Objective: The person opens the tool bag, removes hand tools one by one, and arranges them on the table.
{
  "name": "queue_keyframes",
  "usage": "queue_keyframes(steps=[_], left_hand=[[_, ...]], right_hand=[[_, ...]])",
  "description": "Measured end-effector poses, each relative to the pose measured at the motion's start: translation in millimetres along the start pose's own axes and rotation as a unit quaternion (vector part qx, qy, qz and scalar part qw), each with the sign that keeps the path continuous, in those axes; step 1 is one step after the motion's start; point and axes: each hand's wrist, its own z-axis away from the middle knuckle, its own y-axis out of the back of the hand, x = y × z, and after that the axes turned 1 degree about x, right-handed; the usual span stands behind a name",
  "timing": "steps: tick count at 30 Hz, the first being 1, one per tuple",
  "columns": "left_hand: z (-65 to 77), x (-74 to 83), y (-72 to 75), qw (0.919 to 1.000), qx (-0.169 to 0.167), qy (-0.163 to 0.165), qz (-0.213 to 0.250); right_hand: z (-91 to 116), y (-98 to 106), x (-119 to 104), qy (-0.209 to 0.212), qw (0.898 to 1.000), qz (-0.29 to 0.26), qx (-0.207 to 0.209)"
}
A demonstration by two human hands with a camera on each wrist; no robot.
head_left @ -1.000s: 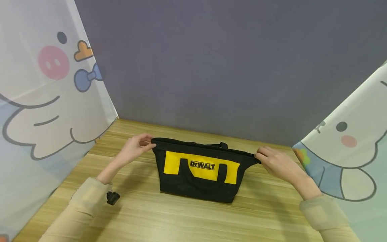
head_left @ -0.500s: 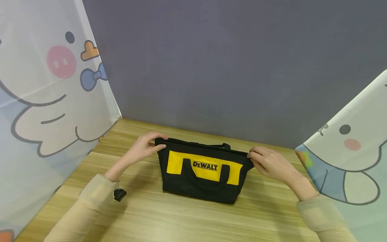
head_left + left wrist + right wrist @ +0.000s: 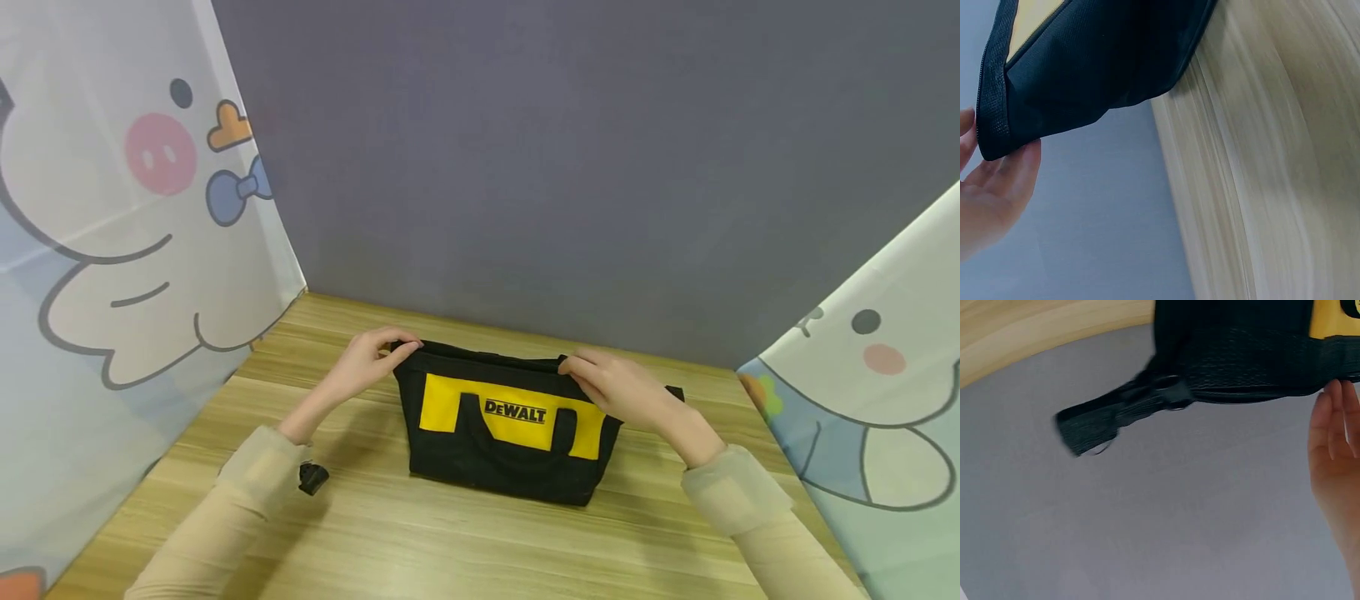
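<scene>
A black and yellow DeWalt tool bag (image 3: pixel 450 462) stands upright on the wooden table, a carry handle (image 3: pixel 471 417) hanging down its front. Its long top opening shows as a narrow dark slit. My left hand (image 3: pixel 363 363) pinches the left top corner between thumb and fingers; in the left wrist view, the fingers (image 3: pixel 1022 172) lie against that corner. My right hand (image 3: pixel 618 390) holds the top rim right of the middle, fingertips at the zipped edge. Behind that wrist, a strap-like zipper end (image 3: pixel 1091 428) sticks out past the bag's right side.
The wooden table (image 3: pixel 360 533) runs back to a grey wall panel (image 3: pixel 525 167). Cartoon-printed cloths hang at the left (image 3: pixel 135 217) and right (image 3: pixel 885 417). A small black object (image 3: pixel 312 478) shows beside the left sleeve.
My right hand has slid left along the rim from the bag's right end, leaving the zipper end exposed. My left hand has stayed at the left corner, its thumb and fingers closing together.
</scene>
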Motion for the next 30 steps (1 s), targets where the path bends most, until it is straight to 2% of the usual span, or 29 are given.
queue_keyframes(steps=[6, 12, 18, 23, 27, 30], left_hand=[[-2.8, -0.2, -0.7, 0.9999, 0.002, 0.01, 0.003], [-6.9, 2.9, -2.4, 0.9992, 0.017, 0.036, 0.0], [-11.5, 7.3, -4.1, 0.9968, 0.025, 0.075, -0.014], [-11.8, 6.9, -0.5, 0.9957, -0.026, 0.089, -0.002], [-11.6, 7.0, 3.8, 0.9941, -0.077, 0.075, 0.015], [-12.4, 8.0, 5.7, 0.9926, -0.104, 0.061, 0.021]], right_hand=[[-11, -1, 0, -0.01, 0.999, -0.032, -0.015], [-21, 2, 1, -0.023, 0.998, -0.041, -0.033], [-31, 6, -5, -0.067, 0.993, -0.043, -0.085], [-35, 7, -9, -0.099, 0.987, -0.035, -0.122], [-33, 5, -9, -0.096, 0.988, -0.022, -0.122], [-33, 3, -10, -0.091, 0.988, -0.017, -0.122]])
